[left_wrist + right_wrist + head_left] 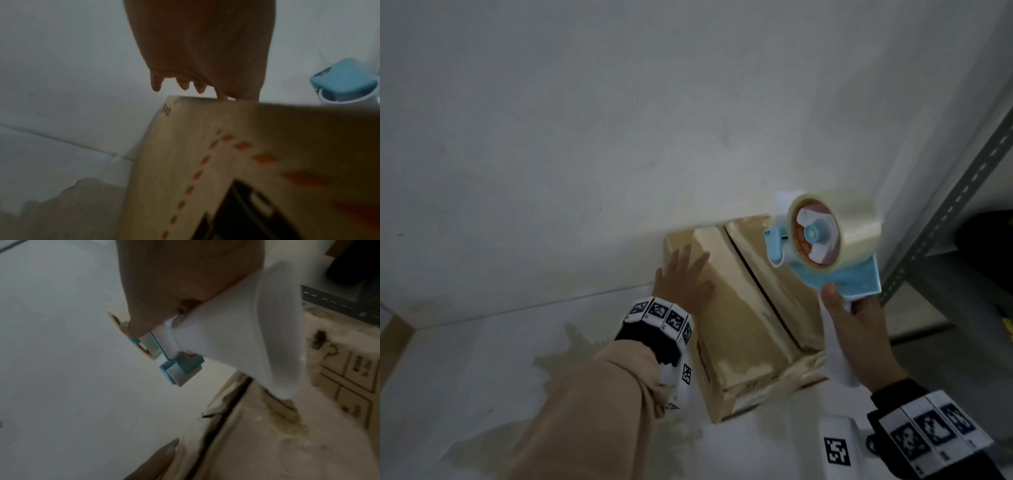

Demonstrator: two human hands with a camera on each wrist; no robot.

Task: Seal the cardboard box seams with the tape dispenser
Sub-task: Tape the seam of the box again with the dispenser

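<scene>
A brown cardboard box [743, 318] stands on the pale floor against the wall, its two top flaps closed with a dark open seam [760, 284] running between them. My left hand [685, 277] lies flat with spread fingers on the left flap near the box's far left corner [185, 104]. My right hand [859, 335] grips the white handle [236, 331] of a blue and white tape dispenser [825, 240] carrying a clear tape roll. It hovers above the far right part of the box, clear of the cardboard.
A grey perforated metal shelf upright [945, 212] rises just right of the box, with a dark object [986, 240] on the shelf. A white wall [619, 120] stands directly behind the box. A stained patch [571, 363] marks the floor at left.
</scene>
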